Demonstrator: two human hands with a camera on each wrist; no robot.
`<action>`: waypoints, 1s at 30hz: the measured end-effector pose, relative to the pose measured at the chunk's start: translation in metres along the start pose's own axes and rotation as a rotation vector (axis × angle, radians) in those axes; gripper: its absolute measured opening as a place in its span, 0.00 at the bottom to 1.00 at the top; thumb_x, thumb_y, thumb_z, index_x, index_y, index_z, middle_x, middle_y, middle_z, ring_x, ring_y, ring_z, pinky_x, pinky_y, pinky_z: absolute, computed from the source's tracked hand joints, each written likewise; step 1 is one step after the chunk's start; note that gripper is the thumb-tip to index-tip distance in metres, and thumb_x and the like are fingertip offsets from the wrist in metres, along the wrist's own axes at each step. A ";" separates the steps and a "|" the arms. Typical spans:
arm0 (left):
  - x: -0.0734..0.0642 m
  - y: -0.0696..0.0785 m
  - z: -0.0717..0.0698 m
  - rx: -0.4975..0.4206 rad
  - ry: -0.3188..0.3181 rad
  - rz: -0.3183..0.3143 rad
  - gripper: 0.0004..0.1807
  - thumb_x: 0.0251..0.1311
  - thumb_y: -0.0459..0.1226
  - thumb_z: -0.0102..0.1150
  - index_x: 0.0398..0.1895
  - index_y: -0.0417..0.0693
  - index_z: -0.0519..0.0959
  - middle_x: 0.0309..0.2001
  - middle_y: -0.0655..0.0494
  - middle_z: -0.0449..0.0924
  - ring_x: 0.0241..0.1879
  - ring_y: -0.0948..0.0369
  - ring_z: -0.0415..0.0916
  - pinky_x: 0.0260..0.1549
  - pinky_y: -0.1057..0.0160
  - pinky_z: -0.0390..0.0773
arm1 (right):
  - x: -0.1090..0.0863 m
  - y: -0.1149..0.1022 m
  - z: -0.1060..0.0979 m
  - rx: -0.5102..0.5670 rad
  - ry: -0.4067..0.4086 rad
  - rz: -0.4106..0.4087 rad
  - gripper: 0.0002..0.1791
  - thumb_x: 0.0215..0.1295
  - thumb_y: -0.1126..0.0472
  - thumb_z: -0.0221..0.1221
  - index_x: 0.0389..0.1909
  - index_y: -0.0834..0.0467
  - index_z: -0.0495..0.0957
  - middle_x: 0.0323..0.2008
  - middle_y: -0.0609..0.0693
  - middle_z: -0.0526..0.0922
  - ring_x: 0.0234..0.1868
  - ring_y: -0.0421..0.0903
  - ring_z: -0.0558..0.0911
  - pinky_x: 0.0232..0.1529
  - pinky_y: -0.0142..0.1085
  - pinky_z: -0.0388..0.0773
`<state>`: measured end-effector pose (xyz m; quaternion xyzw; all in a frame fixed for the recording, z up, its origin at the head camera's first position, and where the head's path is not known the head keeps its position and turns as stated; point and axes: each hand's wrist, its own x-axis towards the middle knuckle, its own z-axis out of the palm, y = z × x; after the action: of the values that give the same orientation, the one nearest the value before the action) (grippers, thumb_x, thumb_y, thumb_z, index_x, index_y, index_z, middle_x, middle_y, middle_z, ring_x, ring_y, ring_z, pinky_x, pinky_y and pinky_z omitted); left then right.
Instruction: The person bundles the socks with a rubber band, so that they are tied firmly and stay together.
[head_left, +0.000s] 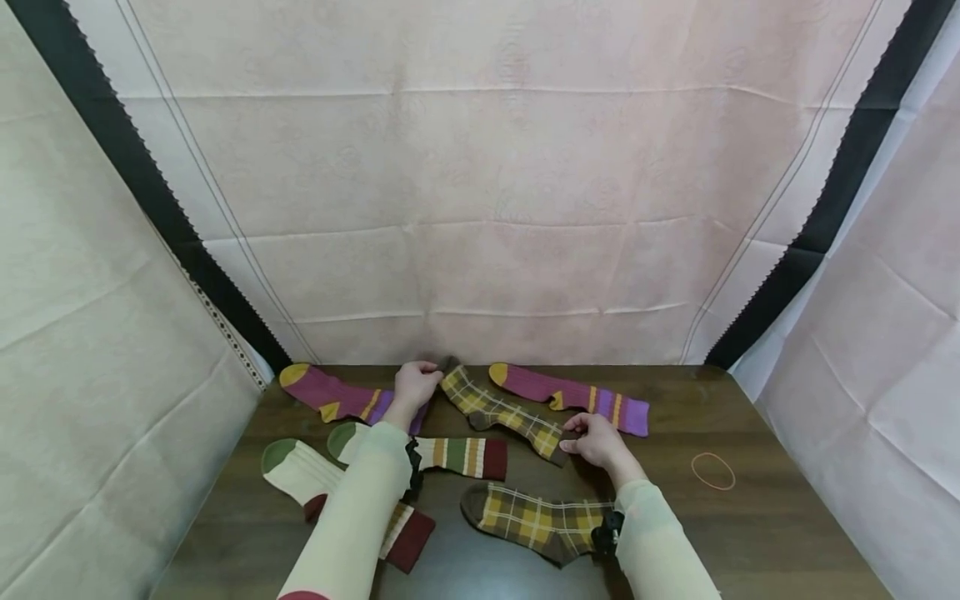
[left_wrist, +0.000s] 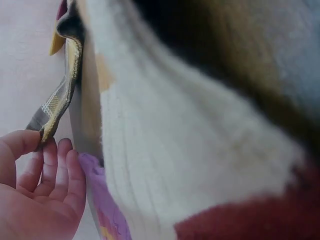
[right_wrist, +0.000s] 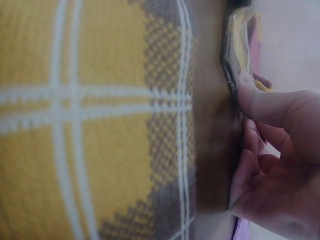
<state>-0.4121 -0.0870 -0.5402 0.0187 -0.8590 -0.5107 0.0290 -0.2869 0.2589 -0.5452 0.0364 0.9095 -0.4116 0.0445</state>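
Note:
A yellow and dark grey plaid sock (head_left: 498, 408) lies slantwise between my hands. My left hand (head_left: 416, 386) pinches its toe end between thumb and fingers, lifted a little as the left wrist view shows. At the cuff end, my right hand (head_left: 596, 440) pinches the edge between thumb and fingers; the right wrist view shows the thumb on the fabric. The matching plaid sock (head_left: 536, 517) lies nearer, its cuff partly hidden by the right wrist. A maroon and purple sock (head_left: 558, 389) lies behind the right hand, and its like (head_left: 337, 396) lies left of the left hand.
Two white socks with green toes and dark red cuffs, one farther (head_left: 457, 454) and one nearer (head_left: 300, 471), lie partly under the left forearm. A thin rubber band (head_left: 713, 472) rests on the wooden table (head_left: 780, 542) at right. Pale cloth walls (head_left: 495, 275) enclose the table.

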 end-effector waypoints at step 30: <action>-0.005 0.000 -0.018 -0.165 -0.077 0.016 0.17 0.69 0.28 0.62 0.59 0.36 0.85 0.49 0.41 0.86 0.39 0.54 0.84 0.39 0.57 0.87 | -0.009 -0.004 -0.004 -0.111 -0.027 -0.042 0.10 0.70 0.62 0.71 0.46 0.60 0.83 0.46 0.55 0.84 0.44 0.53 0.79 0.49 0.52 0.78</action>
<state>-0.4054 -0.1029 -0.5315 -0.0106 -0.8147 -0.5798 0.0015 -0.2787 0.2586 -0.5389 0.0094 0.9309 -0.3616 0.0500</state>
